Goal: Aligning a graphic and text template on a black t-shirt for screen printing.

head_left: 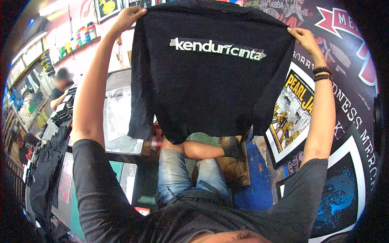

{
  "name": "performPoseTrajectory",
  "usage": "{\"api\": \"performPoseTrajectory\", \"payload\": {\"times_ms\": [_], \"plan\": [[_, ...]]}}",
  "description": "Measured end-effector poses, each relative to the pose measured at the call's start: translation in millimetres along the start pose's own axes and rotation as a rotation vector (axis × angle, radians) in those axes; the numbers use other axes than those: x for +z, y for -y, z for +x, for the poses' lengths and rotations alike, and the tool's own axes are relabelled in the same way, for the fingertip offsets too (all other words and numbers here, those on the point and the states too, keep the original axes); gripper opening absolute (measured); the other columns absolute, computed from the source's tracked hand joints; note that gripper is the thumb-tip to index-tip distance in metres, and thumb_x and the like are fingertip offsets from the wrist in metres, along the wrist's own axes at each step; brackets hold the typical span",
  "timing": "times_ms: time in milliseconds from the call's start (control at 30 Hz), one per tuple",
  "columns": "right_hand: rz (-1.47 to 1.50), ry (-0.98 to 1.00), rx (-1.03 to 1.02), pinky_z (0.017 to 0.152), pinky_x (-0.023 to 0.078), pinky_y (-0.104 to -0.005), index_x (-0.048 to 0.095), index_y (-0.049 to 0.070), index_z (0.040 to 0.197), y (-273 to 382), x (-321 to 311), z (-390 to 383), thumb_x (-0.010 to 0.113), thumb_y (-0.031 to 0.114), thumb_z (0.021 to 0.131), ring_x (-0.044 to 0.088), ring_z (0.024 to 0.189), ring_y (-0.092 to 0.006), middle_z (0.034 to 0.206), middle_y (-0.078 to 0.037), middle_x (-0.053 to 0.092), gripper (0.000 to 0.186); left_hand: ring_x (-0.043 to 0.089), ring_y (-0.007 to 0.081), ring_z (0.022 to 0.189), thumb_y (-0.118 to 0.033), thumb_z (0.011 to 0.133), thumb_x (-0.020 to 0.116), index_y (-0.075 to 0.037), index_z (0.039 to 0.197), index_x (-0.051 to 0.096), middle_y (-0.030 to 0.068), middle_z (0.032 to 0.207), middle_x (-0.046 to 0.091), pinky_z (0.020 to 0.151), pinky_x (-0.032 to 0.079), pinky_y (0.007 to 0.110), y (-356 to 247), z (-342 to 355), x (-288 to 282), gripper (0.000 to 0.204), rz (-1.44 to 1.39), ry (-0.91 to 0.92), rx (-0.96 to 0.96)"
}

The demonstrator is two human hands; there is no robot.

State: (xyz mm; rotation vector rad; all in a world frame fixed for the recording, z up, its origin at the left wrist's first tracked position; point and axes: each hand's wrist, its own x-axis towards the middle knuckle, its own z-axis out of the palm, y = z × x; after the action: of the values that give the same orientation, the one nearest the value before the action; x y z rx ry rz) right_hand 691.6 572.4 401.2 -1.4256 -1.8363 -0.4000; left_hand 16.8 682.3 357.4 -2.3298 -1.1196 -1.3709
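A black long-sleeved shirt (pixel 206 89) hangs spread out in front of me, held up by its shoulders. White lettering on a dark strip (pixel 219 49) runs across its chest, tilted slightly down to the right. My left hand (pixel 131 16) pinches the shirt's left shoulder between thumb and fingers. At the opposite shoulder my right hand (pixel 304 38) grips the cloth the same way, with dark bead bracelets (pixel 322 73) at the wrist. Both sleeves dangle at the sides, and the lower hem hangs above my knees. Both arms are raised and spread wide.
On the left, a work table (pixel 117 79) bears a clear plastic sheet (pixel 117 117). Dark garments (pixel 48 162) lie in a row beyond it. Another person (pixel 60 87) is at the far left. Coloured bottles (pixel 83 36) line a wall shelf. Framed posters (pixel 289 117) stand at right.
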Motion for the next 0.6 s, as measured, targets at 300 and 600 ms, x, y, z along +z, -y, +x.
{"api": "performPoseTrajectory", "payload": {"times_ms": [300,600], "plan": [[0.031,-0.033,0.03,0.066,0.04,-0.0249,0.079,0.009,0.101,-6.4,19.7,7.2,0.07,0.056,0.098,0.05,0.072,-0.0044,0.079,0.007,0.062,0.048,0.062,0.009,0.099,-0.046,0.105,0.064,0.0,0.114,0.073,0.0013,0.1,0.072,0.093,0.048,0.03,17.1,8.6,11.7,0.047,0.006,-0.001,0.031],[0.136,-0.056,-0.033,0.06,0.037,-0.0252,0.077,0.006,0.101,-19.6,38.2,26.6,0.068,0.051,0.101,0.045,0.065,-0.0048,0.072,0.009,0.055,0.046,0.067,0.0198,0.079,-0.033,0.105,0.063,0.004,0.111,0.072,0.0128,0.096,0.074,0.056,0.056,0.035,-36.2,-18.3,-4.9,0.038,-0.064,-0.046,-0.217]]}}
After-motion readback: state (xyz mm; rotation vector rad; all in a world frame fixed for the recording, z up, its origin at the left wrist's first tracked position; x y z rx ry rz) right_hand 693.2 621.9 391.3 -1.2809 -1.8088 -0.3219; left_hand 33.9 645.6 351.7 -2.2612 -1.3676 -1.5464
